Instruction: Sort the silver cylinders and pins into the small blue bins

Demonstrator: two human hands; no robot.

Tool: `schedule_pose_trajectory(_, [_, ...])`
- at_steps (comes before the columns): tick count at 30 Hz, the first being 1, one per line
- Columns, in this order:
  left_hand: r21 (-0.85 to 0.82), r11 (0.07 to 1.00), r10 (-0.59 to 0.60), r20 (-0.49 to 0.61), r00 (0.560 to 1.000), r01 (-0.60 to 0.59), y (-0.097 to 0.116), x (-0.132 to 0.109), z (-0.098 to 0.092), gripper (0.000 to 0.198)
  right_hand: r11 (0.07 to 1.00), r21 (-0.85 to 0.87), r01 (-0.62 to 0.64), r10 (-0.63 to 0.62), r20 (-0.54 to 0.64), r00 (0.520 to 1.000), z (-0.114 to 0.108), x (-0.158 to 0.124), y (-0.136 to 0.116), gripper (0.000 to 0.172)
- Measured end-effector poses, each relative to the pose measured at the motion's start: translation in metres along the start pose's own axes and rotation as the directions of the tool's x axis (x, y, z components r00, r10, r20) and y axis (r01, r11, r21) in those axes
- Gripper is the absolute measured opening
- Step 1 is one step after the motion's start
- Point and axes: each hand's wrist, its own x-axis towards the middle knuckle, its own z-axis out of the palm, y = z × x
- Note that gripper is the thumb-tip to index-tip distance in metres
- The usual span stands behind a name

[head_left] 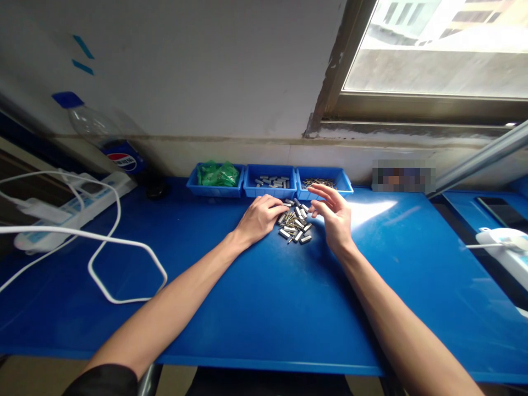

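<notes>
A small pile of short metallic blocks (297, 236), mixed with thin gold-coloured pins (292, 221), lies on the blue tabletop. At its left edge, my left hand (258, 219) rests with fingers bent and pressed together, the fingertips by the outermost blocks. Whatever those fingers pinch is too small to make out. My right hand (337, 220) hovers over the pile's right side, thumb and fingers apart, and I see nothing held in it. Behind the pile, similar blocks fill part of the middle blue bin (269, 192), and thin pins lie in the right blue bin (344, 181).
Crumpled green plastic (218, 175) sits in the left blue bin (214, 191). A plastic bottle (93, 124), a power strip (88, 206) and looping white cable (159, 258) occupy the left. A phone (501, 210) and another white power strip (505, 253) are at the right.
</notes>
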Motion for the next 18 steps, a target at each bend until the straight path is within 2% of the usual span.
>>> schedule_pose_trajectory(6, [-0.02,1.0,-0.022,-0.052,0.998,0.021,-0.004,-0.001,0.002,0.018,1.0,-0.001,0.004,-0.004,0.01,1.0,0.0,-0.001,-0.001,0.036])
schedule_pose_trajectory(12, [-0.139,0.988,-0.097,-0.232,0.968,0.066,0.0,-0.002,-0.003,0.017,1.0,-0.013,-0.002,0.003,0.036,0.999,0.001,-0.001,0.002,0.031])
schedule_pose_trajectory(15, [-0.188,0.98,-0.123,-0.301,0.946,0.068,0.002,-0.003,-0.007,0.026,0.999,-0.026,-0.042,0.044,0.086,0.995,0.002,-0.001,-0.001,0.028])
schedule_pose_trajectory(18, [-0.229,0.973,-0.11,-0.342,0.933,0.031,0.004,-0.003,-0.009,0.038,0.995,-0.056,-0.082,0.09,0.162,0.983,0.005,-0.004,-0.004,0.032])
